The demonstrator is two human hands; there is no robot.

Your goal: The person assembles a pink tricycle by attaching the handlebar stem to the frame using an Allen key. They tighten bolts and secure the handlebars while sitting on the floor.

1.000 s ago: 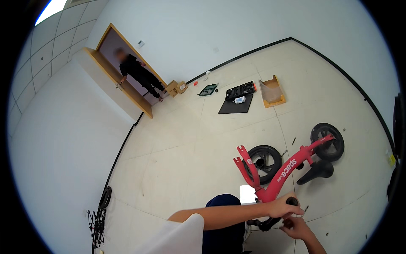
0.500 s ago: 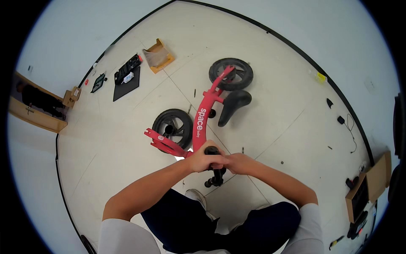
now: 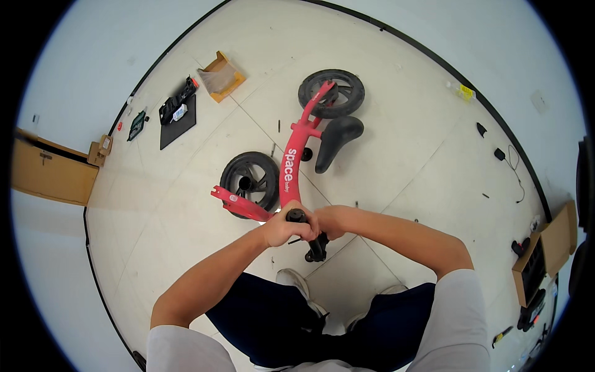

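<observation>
A red balance bike frame (image 3: 290,158) stretches away from me over the tiled floor, its black saddle (image 3: 339,136) turned to the right. The frame's far forked end lies over one black wheel (image 3: 354,109). Another black wheel (image 3: 271,186) lies flat beside the red front fork (image 3: 238,203). At the near end, my left hand (image 3: 286,229) is wrapped round a black handlebar part (image 3: 297,216), by the frame's head. My right hand (image 3: 333,222) is closed against the same black part; its fingertips are mostly hidden. A black lower piece (image 3: 317,250) juts toward me below both hands.
Far left are an open cardboard box (image 3: 223,87), a black tool case (image 3: 177,102) and a dark mat (image 3: 180,131). At right lie a cable with adapter (image 3: 500,155), an open carton (image 3: 534,266) and a yellow cutter (image 3: 502,336). Small metal pieces dot the floor.
My right hand has shifted slightly upward and its forearm lies flatter. The bike's near end has moved a little up and left. At far left the door has swung nearly closed, hiding the person there.
</observation>
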